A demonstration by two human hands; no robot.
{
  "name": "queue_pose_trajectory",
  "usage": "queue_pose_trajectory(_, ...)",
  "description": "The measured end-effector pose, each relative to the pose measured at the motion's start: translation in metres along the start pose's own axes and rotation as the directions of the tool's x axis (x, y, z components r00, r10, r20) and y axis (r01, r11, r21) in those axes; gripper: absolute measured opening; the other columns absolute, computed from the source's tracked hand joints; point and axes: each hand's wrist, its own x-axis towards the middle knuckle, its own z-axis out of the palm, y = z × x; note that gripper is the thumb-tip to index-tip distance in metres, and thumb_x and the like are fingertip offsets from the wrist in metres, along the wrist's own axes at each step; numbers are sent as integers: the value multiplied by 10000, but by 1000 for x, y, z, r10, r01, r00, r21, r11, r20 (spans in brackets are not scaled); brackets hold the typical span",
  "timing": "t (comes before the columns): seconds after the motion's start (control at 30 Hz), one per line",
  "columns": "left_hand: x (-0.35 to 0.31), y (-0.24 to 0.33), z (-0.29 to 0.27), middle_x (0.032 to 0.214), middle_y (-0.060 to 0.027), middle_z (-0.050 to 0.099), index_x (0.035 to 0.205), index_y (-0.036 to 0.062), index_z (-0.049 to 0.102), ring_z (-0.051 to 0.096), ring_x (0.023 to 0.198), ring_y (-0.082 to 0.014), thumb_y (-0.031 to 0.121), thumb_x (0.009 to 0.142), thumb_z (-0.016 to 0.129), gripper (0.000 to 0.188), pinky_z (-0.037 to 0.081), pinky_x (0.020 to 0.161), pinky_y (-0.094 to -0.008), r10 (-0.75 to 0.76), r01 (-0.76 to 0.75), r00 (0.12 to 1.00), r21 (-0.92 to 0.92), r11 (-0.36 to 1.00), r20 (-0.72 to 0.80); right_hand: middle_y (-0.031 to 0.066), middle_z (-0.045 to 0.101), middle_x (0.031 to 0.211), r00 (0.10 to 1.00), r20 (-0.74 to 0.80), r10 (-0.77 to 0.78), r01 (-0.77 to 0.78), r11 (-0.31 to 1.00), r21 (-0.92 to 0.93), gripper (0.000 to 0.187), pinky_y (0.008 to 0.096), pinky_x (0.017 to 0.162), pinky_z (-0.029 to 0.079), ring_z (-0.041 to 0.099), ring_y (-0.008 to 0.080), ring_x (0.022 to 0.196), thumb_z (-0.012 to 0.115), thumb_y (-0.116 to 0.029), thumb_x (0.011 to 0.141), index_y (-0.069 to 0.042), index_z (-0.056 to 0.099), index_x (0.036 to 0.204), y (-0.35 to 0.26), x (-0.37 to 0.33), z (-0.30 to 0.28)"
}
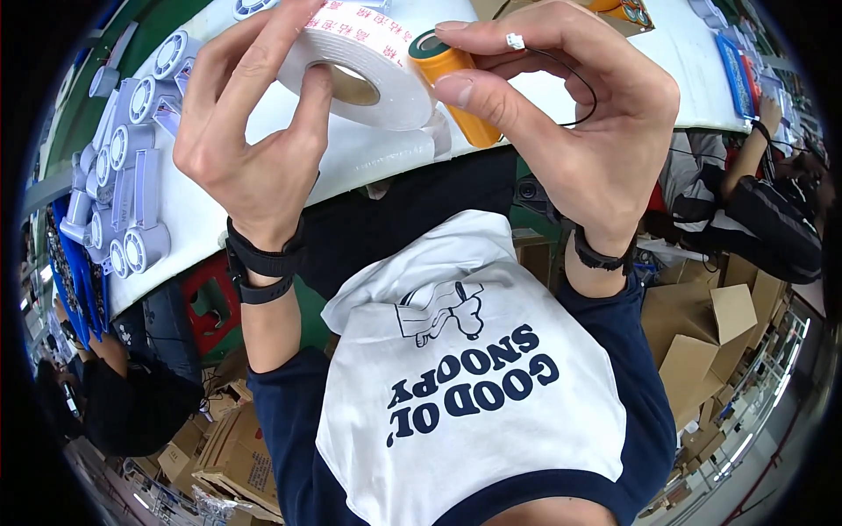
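My left hand point(254, 131) grips a roll of white foam tape point(395, 96), the thumb in its core and the fingers over the outer rim. Red print runs along part of the roll. Between the thumb and index finger of my right hand point(579, 131) is an orange cylindrical battery point(460, 92) with a dark green end. Its side is against or very close to the roll's edge; I cannot tell if they touch. A thin black wire with a small white connector point(515, 41) hangs by my right fingers. A loose strip of tape point(438, 131) shows below the roll.
Several pale lavender plastic housings point(132, 149) with round vented ends lie along the table's left side. An open box with orange batteries point(627, 12) stands at the back right, and blue items point(735, 74) lie farther right. Co-workers sit on both sides. Cardboard boxes point(702, 333) stand behind me.
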Motion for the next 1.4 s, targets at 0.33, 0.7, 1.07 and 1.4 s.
queue_pose_trajectory(0.33, -13, -1, 9, 1128, -83, 715, 1184, 102, 713, 684, 979, -153, -18, 753, 781, 453, 590, 664, -221, -248, 256, 967, -226, 940, 64, 154, 681, 980, 727, -363, -583, 684, 666, 299, 310, 231, 689, 529, 670, 158, 799, 795, 16, 770, 40, 649, 1042, 77, 24, 32)
queue_pose_trajectory(0.7, -12, 3, 9, 1157, -99, 702, 1205, 84, 698, 688, 967, -155, -10, 756, 793, 468, 595, 671, -224, -326, 327, 945, -198, 924, 39, 153, 678, 999, 863, -483, -150, 413, 761, 500, 363, 237, 699, 534, 673, 160, 813, 806, 0, 769, 34, 631, 1085, 61, 0, 46)
queue_pose_trajectory(1.07, -11, 11, 0, 1054, -100, 715, 1229, 109, 697, 689, 898, -175, 11, 744, 760, 498, 594, 633, -271, -248, 248, 969, -34, 968, 7, 139, 687, 911, 871, -490, 3, 340, 716, 610, 515, 297, 778, 596, 712, 207, 854, 760, 21, 822, -38, 461, 1237, 88, 4, 69)
queue_pose_trajectory(1.4, -32, 39, -13, 1059, -124, 711, 1266, 106, 673, 676, 911, -189, 11, 760, 745, 520, 583, 654, -290, -508, 537, 822, -48, 843, 258, 146, 624, 1140, 849, -498, 178, 405, 385, 829, 621, 395, 961, 541, 613, 231, 1154, 695, -35, 901, -156, 300, 1365, 71, 25, 63)
